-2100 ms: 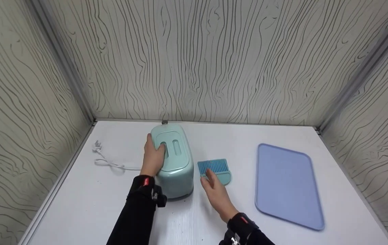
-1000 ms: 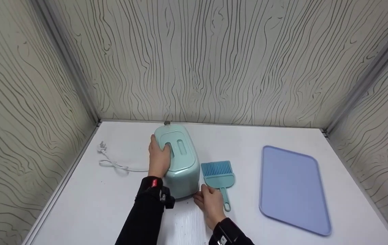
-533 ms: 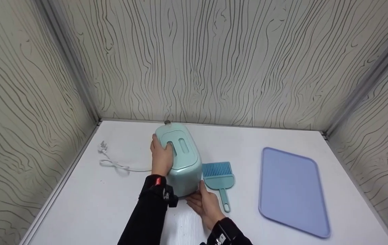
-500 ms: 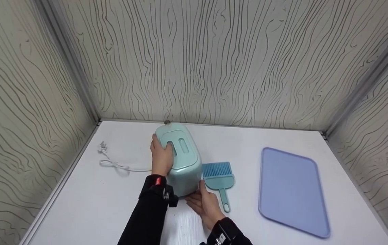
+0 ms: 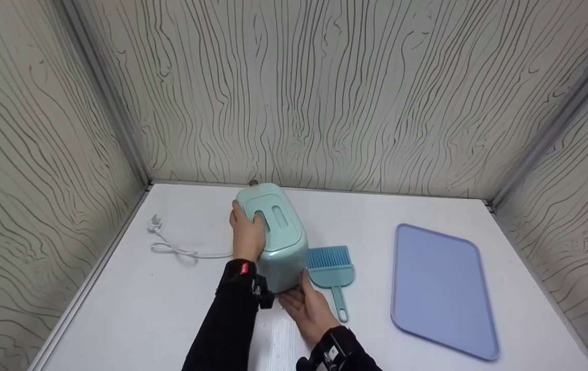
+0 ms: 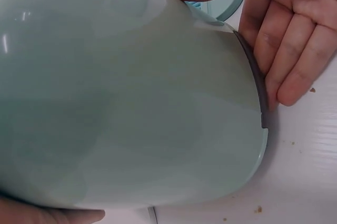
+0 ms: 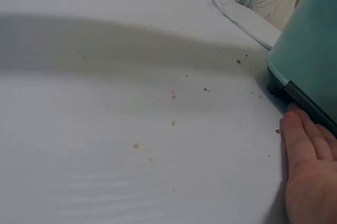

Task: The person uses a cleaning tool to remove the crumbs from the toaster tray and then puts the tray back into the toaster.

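Note:
A mint-green toaster (image 5: pixel 283 226) with two long slots in its top stands left of the table's middle. My left hand (image 5: pixel 247 236) grips its left side, the thumb at one slot and the fingers down the outer wall. My right hand (image 5: pixel 310 312) holds the near lower corner. Its thumb presses the side, and its fingers (image 6: pixel 295 39) reach under the dark strip (image 6: pixel 255 79) along the bottom edge. In the right wrist view the toaster's near end appears slightly raised, with the fingertips beneath it. Brown crumbs (image 7: pixel 174 97) lie scattered on the white table beside the toaster.
A teal brush (image 5: pixel 332 268) lies close on the toaster's right, its handle toward me. Farther right is a flat blue tray (image 5: pixel 440 293). The white power cord (image 5: pixel 185 252) with its plug trails left. Patterned walls (image 5: pixel 294 93) enclose the table's back and sides.
My right hand has come from over the brush to the toaster's near lower corner, its fingers slipping under the edge. The toaster's near end has risen slightly. My left hand keeps its grip.

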`<move>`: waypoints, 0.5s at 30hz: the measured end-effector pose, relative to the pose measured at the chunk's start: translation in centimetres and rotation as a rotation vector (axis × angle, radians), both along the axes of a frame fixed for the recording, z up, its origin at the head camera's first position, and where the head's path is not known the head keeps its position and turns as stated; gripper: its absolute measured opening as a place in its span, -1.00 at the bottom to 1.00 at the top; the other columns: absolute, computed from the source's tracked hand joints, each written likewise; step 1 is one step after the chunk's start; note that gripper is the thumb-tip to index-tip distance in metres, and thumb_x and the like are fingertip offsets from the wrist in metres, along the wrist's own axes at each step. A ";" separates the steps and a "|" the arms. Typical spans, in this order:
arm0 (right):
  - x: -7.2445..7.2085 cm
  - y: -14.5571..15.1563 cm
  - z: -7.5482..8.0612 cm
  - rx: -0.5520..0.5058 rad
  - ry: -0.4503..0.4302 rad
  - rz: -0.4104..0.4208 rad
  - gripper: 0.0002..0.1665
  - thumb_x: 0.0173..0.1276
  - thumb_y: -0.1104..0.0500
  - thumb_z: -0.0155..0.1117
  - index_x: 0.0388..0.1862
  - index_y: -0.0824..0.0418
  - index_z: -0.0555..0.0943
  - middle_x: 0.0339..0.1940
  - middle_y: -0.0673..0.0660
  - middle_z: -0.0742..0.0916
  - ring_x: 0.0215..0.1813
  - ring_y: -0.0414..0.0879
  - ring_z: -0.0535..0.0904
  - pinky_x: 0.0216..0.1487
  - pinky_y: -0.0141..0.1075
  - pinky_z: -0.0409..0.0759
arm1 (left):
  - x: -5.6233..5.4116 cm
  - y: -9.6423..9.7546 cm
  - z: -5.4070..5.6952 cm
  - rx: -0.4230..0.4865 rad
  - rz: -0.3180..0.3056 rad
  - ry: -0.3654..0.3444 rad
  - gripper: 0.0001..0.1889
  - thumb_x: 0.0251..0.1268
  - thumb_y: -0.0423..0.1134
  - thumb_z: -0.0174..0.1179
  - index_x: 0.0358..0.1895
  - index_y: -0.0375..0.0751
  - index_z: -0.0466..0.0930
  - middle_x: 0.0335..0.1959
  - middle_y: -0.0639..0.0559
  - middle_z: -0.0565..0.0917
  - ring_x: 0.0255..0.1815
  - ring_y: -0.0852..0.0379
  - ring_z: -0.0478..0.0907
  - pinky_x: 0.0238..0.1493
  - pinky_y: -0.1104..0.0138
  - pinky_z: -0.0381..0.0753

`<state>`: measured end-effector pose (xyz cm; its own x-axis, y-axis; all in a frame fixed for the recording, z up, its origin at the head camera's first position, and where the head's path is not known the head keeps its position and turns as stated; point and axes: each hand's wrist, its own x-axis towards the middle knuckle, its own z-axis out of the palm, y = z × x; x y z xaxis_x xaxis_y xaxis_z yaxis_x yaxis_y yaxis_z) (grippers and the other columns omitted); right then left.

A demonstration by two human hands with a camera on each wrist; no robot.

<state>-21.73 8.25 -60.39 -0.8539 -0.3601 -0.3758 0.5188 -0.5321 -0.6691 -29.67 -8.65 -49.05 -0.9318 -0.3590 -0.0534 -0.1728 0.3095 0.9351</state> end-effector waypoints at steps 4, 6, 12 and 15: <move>-0.2 -0.1 -0.2 -0.028 0.016 -0.025 0.16 0.59 -0.31 -0.07 0.55 0.62 -0.22 0.54 0.64 0.11 0.60 0.36 0.08 0.54 0.00 0.25 | -0.1 0.1 0.1 0.002 -0.002 0.001 -0.22 0.58 -0.14 -0.13 0.66 -0.24 -0.35 0.65 -0.34 -0.15 0.63 -0.24 -0.01 0.57 0.02 0.13; -0.2 -0.2 -0.3 -0.022 0.032 -0.031 0.12 0.60 -0.29 -0.08 0.55 0.62 -0.18 0.53 0.64 0.15 0.59 0.36 0.12 0.53 0.00 0.27 | -0.2 0.1 0.2 -0.003 -0.003 0.006 -0.22 0.58 -0.14 -0.13 0.65 -0.25 -0.35 0.64 -0.35 -0.15 0.63 -0.25 -0.01 0.57 0.02 0.12; 0.1 -0.4 -0.3 0.015 0.061 -0.049 0.05 0.61 -0.22 -0.06 0.52 0.66 -0.07 0.43 0.62 0.36 0.50 0.32 0.33 0.48 0.01 0.34 | -0.3 0.0 0.4 -0.014 -0.003 0.010 -0.22 0.58 -0.16 -0.13 0.65 -0.27 -0.34 0.64 -0.37 -0.14 0.62 -0.26 0.01 0.57 0.03 0.13; 0.1 -0.5 -0.3 0.029 0.057 -0.063 0.01 0.62 -0.20 -0.03 0.50 0.65 -0.03 0.34 0.57 0.49 0.43 0.28 0.46 0.47 0.01 0.38 | -0.3 0.0 0.6 -0.012 -0.007 0.008 -0.22 0.58 -0.16 -0.13 0.65 -0.29 -0.34 0.63 -0.37 -0.14 0.62 -0.25 0.00 0.57 0.04 0.12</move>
